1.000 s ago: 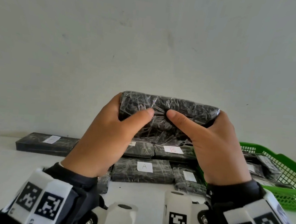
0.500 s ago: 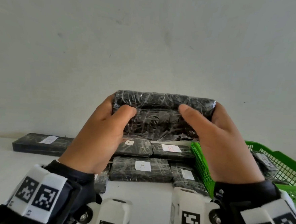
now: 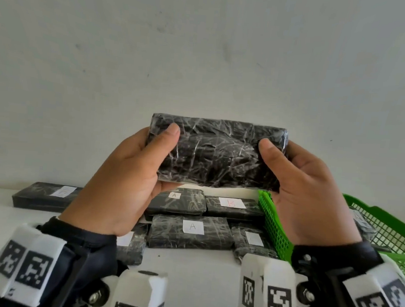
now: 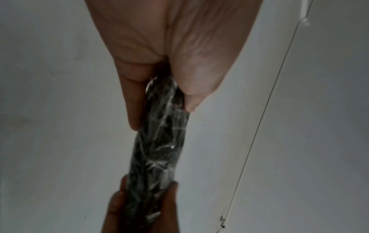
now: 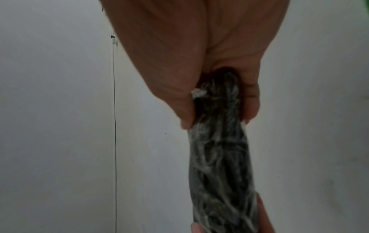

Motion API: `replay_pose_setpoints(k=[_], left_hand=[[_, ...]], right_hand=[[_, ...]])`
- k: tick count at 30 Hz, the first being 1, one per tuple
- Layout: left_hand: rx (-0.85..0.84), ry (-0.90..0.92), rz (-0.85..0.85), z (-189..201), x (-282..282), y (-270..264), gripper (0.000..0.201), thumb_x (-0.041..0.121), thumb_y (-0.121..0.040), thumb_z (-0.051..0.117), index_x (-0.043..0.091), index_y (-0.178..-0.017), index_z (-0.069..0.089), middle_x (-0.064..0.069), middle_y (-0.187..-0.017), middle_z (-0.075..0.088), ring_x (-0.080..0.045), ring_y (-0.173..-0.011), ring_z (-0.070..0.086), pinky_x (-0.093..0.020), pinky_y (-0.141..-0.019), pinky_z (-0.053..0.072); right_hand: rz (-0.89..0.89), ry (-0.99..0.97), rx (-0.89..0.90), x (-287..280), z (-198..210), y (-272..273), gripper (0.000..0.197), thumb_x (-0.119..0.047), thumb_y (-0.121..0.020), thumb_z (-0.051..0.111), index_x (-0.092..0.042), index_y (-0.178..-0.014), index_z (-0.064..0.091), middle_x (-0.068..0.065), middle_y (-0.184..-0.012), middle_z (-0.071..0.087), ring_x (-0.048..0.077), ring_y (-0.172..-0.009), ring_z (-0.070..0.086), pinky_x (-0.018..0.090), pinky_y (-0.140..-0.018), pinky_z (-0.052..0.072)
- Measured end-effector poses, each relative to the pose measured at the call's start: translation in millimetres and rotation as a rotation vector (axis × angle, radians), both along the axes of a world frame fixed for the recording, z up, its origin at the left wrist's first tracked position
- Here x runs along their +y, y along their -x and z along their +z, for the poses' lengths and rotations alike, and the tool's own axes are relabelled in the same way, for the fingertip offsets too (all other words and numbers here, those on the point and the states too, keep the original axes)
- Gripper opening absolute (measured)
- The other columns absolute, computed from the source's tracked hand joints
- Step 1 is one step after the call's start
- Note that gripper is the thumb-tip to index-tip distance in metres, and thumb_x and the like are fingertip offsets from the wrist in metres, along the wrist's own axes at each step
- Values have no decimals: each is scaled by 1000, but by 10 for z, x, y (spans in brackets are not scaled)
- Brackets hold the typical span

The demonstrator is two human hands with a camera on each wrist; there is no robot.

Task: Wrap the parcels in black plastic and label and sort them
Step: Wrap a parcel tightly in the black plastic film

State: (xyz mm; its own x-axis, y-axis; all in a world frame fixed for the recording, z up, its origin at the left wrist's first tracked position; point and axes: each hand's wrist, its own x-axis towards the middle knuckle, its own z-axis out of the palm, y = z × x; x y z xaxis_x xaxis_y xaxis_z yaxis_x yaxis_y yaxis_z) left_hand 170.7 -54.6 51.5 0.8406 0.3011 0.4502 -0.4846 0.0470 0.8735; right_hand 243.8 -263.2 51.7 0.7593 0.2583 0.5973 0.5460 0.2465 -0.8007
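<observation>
Black crinkled-plastic-wrapped flat rectangular parcel (image 3: 217,153) is held above the white table (image 3: 200,268); left hand (image 3: 122,183) and right hand (image 3: 308,196) each grip a short end, thumbs in front. Likely light, stiff, slippery: hold by the ends. Green mesh plastic basket (image 3: 272,220) at 4 o'clock; labelled black parcels (image 3: 191,231) at 6 o'clock.

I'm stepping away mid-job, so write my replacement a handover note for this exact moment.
Left hand and right hand each grip one end of a wrapped parcel, held up above the table.
No label shows on the side facing you.
Done: labelled parcels lie on the table, marked A or B; more sit in the green basket.
Left: label the held parcel and sort it.
</observation>
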Motion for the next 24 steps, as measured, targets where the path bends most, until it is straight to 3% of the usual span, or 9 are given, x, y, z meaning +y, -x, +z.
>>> replay_pose_setpoints(k=[3, 4, 5, 6, 10, 14, 17, 22, 24], left_hand=[[-33, -4, 71, -1, 3, -15, 38, 50, -80, 61, 23, -103, 74, 3, -100, 81, -15, -96, 77, -25, -68, 62], [-43, 3, 87, 0, 13, -14, 39, 52, -79, 62, 23, -103, 74, 2, -102, 81, -16, -97, 77, -26, -69, 63], [-47, -3, 95, 2, 17, -5, 40, 54, -77, 63, 24, -101, 75, 1, -103, 81, -17, -97, 77, -26, -69, 62], [-44, -17, 98, 4, 19, 4, 43, 58, -75, 65, 24, -100, 75, 1, -103, 80, -17, -98, 77, -27, -69, 61], [-15, -93, 80, -10, -23, 4, 56, 62, -64, 69, 23, -104, 72, 6, -102, 80, -11, -96, 77, -21, -65, 59], [-48, -103, 134, -13, -35, -2, 31, 59, -66, 72, 38, -89, 77, 13, -98, 80, -6, -92, 77, -34, -77, 60], [-36, -165, 147, -33, -53, 7, 39, 73, -71, 77, 40, -93, 76, 7, -103, 80, -13, -101, 76, -48, -91, 58], [2, -180, 47, -23, -105, 22, 47, 61, -68, 84, 33, -103, 71, 7, -104, 79, -11, -101, 76, -39, -88, 60], [-33, -155, 67, -14, -102, 34, 48, 52, -64, 78, 33, -107, 70, 13, -105, 80, -6, -99, 76, -36, -86, 59]], right_hand=[[28, 12, -5, 85, 13, 70, 86, -69, -91, 61, 14, -111, 49, 50, -125, 43, 69, -106, 42, 84, -96, 24], [12, -6, -30, 113, 13, 68, 90, -71, -90, 61, 16, -109, 44, 52, -119, 42, 66, -90, 39, 70, -92, 49], [-9, -41, -50, 142, 10, 56, 91, -70, -89, 61, 17, -106, 41, 53, -108, 43, 52, -80, 38, 51, -79, 38], [-28, -76, -59, 166, -1, 39, 89, -69, -89, 62, 17, -103, 41, 51, -98, 44, 41, -80, 36, 49, -80, 37], [-47, -98, -40, 159, -23, 20, 81, -63, -91, 65, 16, -103, 50, 51, -105, 48, 68, -93, 47, 69, -88, 52], [-102, -28, -36, 168, -30, 14, 57, -61, -90, 69, -5, -99, 69, 32, -102, 69, 50, -99, 67, 71, -97, 51], [-174, -13, -75, 145, -46, -28, 62, -63, -88, 68, -2, -98, 68, 33, -100, 69, 55, -97, 65, 71, -88, 54], [-165, 88, -35, 47, -33, -39, 85, -79, -80, 69, 2, -104, 64, 38, -104, 65, 61, -96, 62, 74, -90, 52], [-146, 128, -73, 44, -9, -2, 72, -76, -79, 74, -10, -107, 69, 20, -100, 75, 45, -97, 72, 65, -95, 55]])
